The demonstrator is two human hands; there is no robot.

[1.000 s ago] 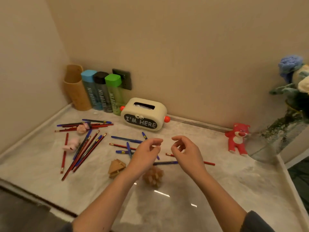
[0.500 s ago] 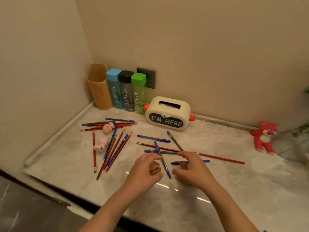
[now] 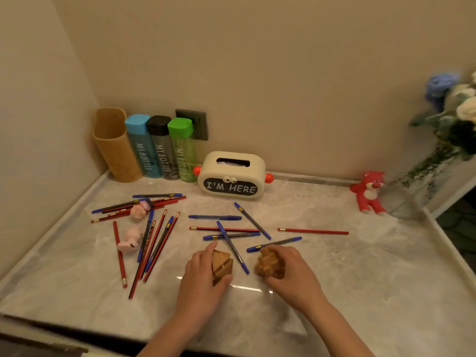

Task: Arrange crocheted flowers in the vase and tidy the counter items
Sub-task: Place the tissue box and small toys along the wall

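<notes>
- A pale marble table (image 3: 360, 279) filled the lower frame, set into a beige-walled corner.
- A clear glass vase (image 3: 412, 199) stood at the right edge of the frame, holding crocheted flowers (image 3: 461, 109) in blue and cream; it was partly cut off.
- A tan wooden holder (image 3: 114, 148) stood in the upper-left corner of the table, with three bottles (image 3: 161, 148) capped blue, black and green in a row just to its right.
- A cream tissue box (image 3: 231, 173) marked "I'M HERE" sat against the back wall, near centre.
- The left hand (image 3: 201, 279), at lower centre, curled around a wooden pyramid puzzle (image 3: 222, 265) resting on the table.
- The right hand (image 3: 291, 271), just beside it, gripped a knobbly wooden puzzle (image 3: 268, 261), also on the table.
- Red pencils and blue pens (image 3: 224, 229) lay scattered across the left and middle.
- A red bear toy (image 3: 369, 193) sat just left of the vase.
- Two small pink toys (image 3: 128, 240) lay among the pencils at left.
</notes>
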